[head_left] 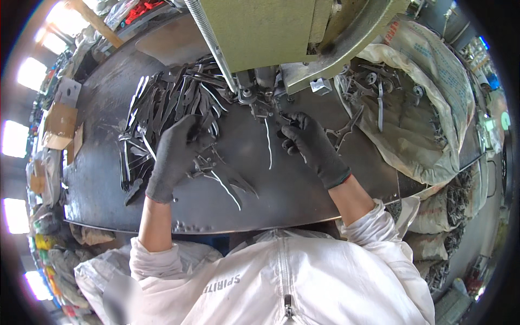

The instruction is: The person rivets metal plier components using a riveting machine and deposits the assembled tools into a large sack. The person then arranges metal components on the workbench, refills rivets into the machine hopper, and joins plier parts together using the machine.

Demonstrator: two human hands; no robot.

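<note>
My left hand [177, 151], in a dark glove, is at the right side of a pile of dark, flat metal handle pieces [176, 97]. Its fingers are curled, and what they hold is hidden. Under the head of a green press [265, 81] sits a small metal piece [262, 111] with a thin bright edge trailing toward me. My right hand [311, 143], gloved too, pinches that piece's right side with thumb and fingers. Between my hands lies a two-armed, plier-like metal part [216, 172]. A similar part [345, 130] rests beyond my right hand, against a sack.
An open woven sack [460, 124] holding metal parts stands at the right of the dark metal table [303, 203]. The press body [265, 32] overhangs the far middle. Cardboard boxes [60, 125] stand off the left edge. Small dark bits [189, 227] lie along the near edge.
</note>
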